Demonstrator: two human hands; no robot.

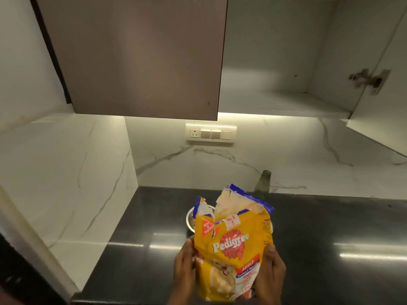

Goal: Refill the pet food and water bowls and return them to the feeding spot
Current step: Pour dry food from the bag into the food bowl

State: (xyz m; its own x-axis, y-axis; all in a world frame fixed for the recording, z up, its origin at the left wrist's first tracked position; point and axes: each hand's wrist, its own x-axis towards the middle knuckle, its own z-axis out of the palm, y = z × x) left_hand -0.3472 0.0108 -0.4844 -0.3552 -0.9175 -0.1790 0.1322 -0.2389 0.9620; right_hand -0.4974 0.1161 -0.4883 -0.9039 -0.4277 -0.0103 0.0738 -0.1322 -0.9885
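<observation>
A yellow Pedigree dog-food bag (231,245) with a torn-open blue top is held upright over the black counter (330,227). My left hand (184,269) grips its left edge and my right hand (269,271) grips its right edge. Behind the bag a steel bowl (190,217) stands on the counter, mostly hidden; only its left rim shows. What the bowl holds cannot be made out.
A dark glass bottle (263,182) stands at the marble backsplash behind the bag. Above, one wall cabinet door (141,58) is closed, and the right cabinet (286,62) stands open with its door (383,111) swung out at right. A switch panel (210,134) sits on the wall.
</observation>
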